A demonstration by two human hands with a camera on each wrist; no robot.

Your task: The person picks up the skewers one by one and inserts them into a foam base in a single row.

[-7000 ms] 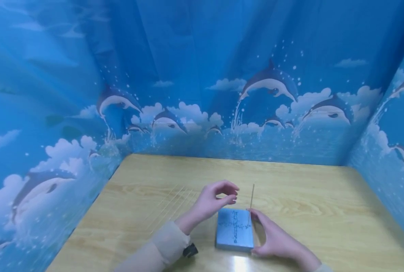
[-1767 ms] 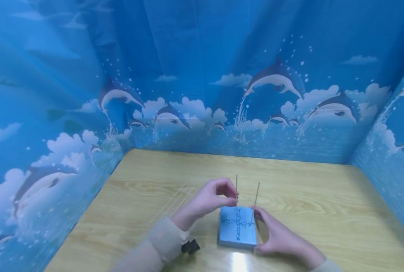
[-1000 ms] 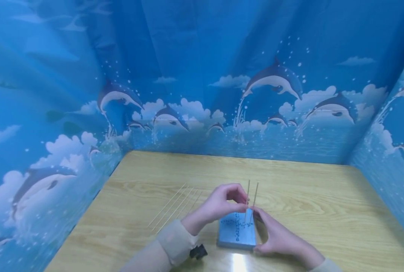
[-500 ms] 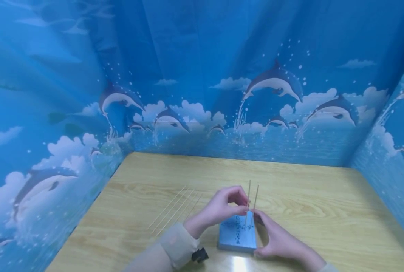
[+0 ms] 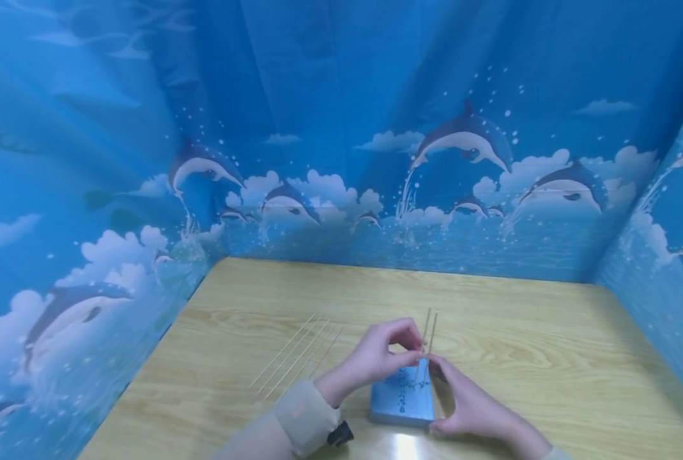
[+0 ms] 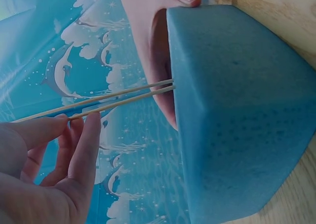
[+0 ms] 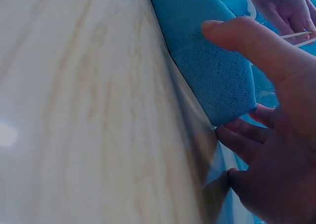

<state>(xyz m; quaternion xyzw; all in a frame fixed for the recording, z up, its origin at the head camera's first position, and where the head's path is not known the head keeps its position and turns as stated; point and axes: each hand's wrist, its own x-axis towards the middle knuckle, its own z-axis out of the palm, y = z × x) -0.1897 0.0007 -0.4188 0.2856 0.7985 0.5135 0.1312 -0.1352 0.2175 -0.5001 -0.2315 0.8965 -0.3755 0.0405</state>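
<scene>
A square blue foam block point(image 5: 395, 402) rests on the table, its top dotted with small dark holes in a cross pattern. Two thin bamboo skewers rise from its right part, close together and leaning slightly right. My left hand point(image 5: 378, 354) pinches the nearer-left skewer point(image 6: 118, 103) between thumb and fingertips; its lower end meets the foam in the left wrist view. The other skewer point(image 6: 123, 92) stands beside it, untouched. My right hand point(image 5: 470, 402) grips the block at its right side, the thumb point(image 7: 237, 33) pressing the near face and the fingers behind.
Several more bamboo skewers point(image 5: 295, 358) lie roughly parallel on the wooden table point(image 5: 519, 332), left of the block and partly behind my left forearm. A black device point(image 5: 340, 434) sits at my left wrist. A blue dolphin-print curtain point(image 5: 329, 128) encloses the table's back and sides.
My left hand, empty at first, brought a second skewer over and moved right to set it beside the first. Since half a second ago that skewer has tilted slightly right. The right hand stays put.
</scene>
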